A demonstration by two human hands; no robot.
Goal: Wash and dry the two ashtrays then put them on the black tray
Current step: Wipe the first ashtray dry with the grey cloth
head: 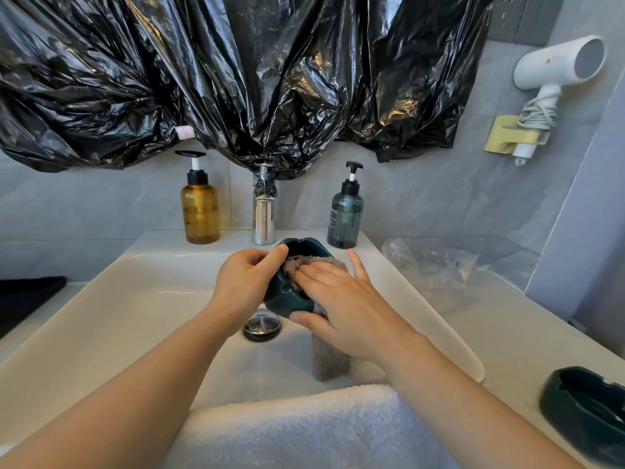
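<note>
Head view is showing the left hand (243, 286) gripping a dark teal ashtray (287, 299) above the sink (135, 299), its fingers curling round the rim and holding the bowl tilted toward the right. The right hand (345, 299) is pressing a grey cloth (329, 360) into the bowl with flat, spread fingers, the cloth's tail hanging below. The second ashtray (585, 407) is sitting on the table (490, 316) at the right, well apart. A white towel (304, 424) is lying over the sink's near edge.
</note>
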